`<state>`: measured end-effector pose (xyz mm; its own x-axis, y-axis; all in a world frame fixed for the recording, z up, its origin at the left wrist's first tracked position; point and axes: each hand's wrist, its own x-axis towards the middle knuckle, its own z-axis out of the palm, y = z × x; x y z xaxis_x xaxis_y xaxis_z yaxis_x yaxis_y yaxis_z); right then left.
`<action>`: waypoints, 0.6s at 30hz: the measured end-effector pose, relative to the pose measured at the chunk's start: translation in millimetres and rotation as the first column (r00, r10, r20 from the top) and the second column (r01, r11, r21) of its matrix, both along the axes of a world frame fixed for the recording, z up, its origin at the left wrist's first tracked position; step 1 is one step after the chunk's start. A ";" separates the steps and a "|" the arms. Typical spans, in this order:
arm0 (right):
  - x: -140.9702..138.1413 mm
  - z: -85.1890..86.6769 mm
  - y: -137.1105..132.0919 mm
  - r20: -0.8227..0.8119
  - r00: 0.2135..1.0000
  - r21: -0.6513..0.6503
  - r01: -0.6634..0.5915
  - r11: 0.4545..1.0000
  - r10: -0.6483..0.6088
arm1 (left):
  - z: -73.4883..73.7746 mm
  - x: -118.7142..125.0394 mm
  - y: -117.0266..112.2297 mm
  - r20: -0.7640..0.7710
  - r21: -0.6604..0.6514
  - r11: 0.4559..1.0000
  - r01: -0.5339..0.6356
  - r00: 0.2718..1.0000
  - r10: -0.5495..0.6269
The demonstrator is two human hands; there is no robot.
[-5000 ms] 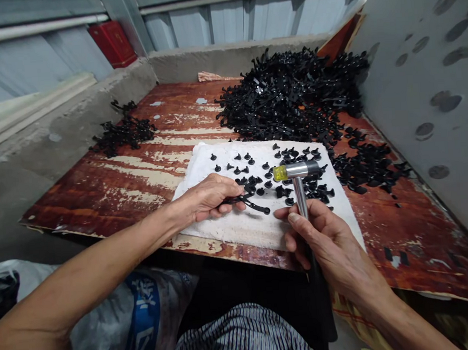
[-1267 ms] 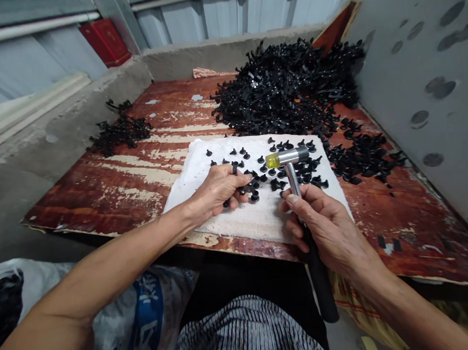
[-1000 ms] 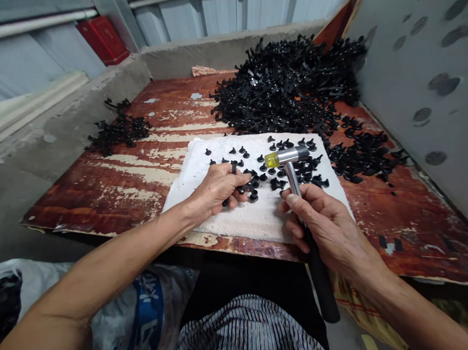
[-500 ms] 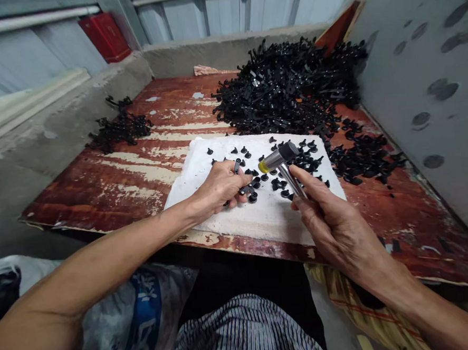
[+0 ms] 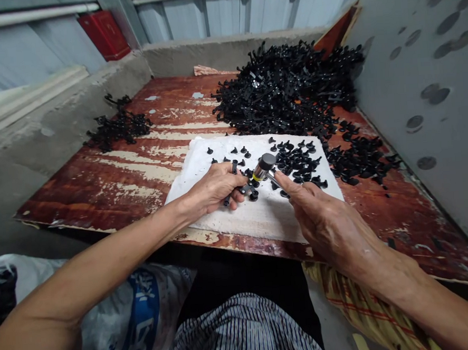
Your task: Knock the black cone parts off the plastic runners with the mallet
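Note:
My left hand (image 5: 214, 189) rests on the white cloth pad (image 5: 260, 215), fingers closed on a thin black plastic piece (image 5: 243, 189) that it presses down. My right hand (image 5: 319, 217) grips a small hammer (image 5: 263, 167) with a silver head and yellow face. The head is tilted down and sits just above the black piece, right beside my left fingertips. Several small black caps (image 5: 296, 158) lie scattered over the far half of the pad.
The pad lies on a worn red wooden board (image 5: 131, 176). A big heap of black parts (image 5: 288, 87) fills the far right, a smaller heap (image 5: 116, 127) the far left, more (image 5: 360, 159) right of the pad. Grey wall close on the right; a printed bag (image 5: 140, 323) at my lap.
My right hand has swung the hammer head down and left, from upright above the caps to just over the piece under my left fingers. My left hand has barely moved.

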<state>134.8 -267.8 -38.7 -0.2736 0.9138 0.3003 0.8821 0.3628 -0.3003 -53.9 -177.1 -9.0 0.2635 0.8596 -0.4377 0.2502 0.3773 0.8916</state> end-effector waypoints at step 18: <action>1.1 19.8 0.7 -0.160 0.982 0.141 -0.072 0.987 0.095 | -11.3 -0.9 0.2 -0.012 0.068 0.998 -0.003 1.000 0.004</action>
